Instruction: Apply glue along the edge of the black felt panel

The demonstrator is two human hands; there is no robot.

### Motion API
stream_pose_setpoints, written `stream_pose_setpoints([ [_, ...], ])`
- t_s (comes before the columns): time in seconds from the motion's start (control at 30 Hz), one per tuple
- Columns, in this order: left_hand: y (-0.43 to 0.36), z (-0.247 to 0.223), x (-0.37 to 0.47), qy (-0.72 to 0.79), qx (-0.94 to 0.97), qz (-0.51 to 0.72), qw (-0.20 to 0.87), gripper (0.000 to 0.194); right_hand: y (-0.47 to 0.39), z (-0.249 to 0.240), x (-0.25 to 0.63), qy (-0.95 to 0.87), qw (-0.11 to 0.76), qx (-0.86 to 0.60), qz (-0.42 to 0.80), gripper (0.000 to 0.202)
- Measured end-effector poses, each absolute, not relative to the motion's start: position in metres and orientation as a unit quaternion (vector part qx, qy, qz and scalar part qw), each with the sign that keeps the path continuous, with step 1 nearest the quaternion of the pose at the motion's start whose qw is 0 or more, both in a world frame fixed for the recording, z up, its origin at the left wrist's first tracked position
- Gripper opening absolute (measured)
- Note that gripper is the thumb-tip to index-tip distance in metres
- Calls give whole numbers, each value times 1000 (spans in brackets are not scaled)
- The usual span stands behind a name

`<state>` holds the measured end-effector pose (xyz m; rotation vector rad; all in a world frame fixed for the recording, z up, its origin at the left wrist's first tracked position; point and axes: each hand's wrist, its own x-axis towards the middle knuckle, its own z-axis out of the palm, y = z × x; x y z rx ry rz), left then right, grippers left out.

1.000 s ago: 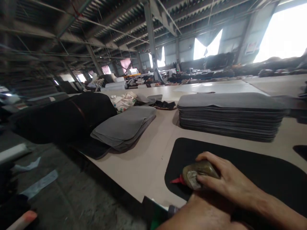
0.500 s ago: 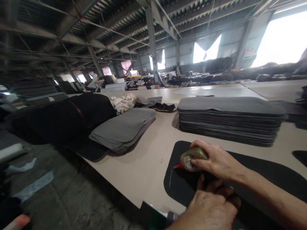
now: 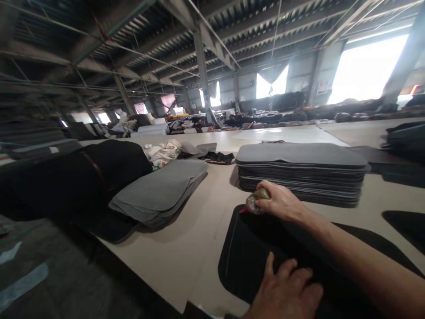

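Right hand (image 3: 280,204) grips a red-tipped squeeze bottle (image 3: 256,202) at the black mat's (image 3: 245,261) far left corner; left hand (image 3: 285,290) rests flat and unclenched on its near edge.

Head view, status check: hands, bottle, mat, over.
Right hand gripping red-nozzled bottle, nozzle at far left corner of black mat. Left hand flat on mat's near part. Grey mat stack just beyond.
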<state>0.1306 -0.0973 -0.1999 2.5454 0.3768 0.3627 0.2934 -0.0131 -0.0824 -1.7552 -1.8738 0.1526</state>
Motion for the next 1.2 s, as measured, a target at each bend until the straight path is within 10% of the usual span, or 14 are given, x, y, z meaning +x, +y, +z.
stream_pose_setpoints([
  [1.2, -109, -184, 133, 365, 916, 92, 141, 50, -182, -62, 482, -498, 184, -848, 13, 36],
])
